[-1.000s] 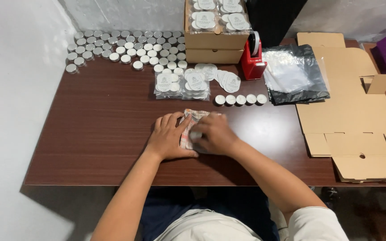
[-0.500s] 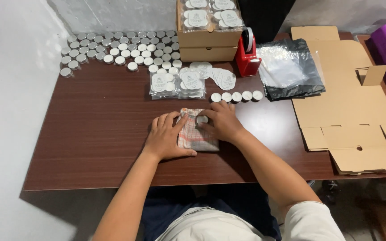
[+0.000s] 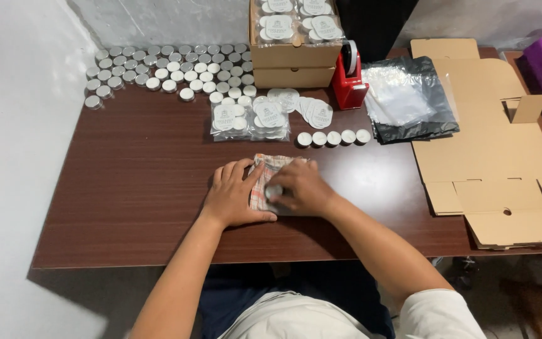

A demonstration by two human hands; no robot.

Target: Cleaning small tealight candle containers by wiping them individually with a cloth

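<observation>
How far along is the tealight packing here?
Done: two sealed packs on the table, more in the open carton. In hand: left hand pins a checked cloth; right hand presses a tealight onto it. Left: four tealights in a row, a big loose batch.

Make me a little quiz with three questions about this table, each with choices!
1. Where is the red tape dispenser?
A. right beside the stacked cardboard boxes
B. on the flat cardboard sheet
C. under the table

2. How many small white tealight candles stand in the short row?
A. two
B. five
C. nine

3. What are the two hands doing?
A. hanging in the air
B. resting on the checked cloth
C. lifting a box

Answers: 1 A, it stands against the boxes' right side. 2 B, five stand side by side. 3 B, the left hand and right hand lie on the cloth on the brown wooden table.
</observation>
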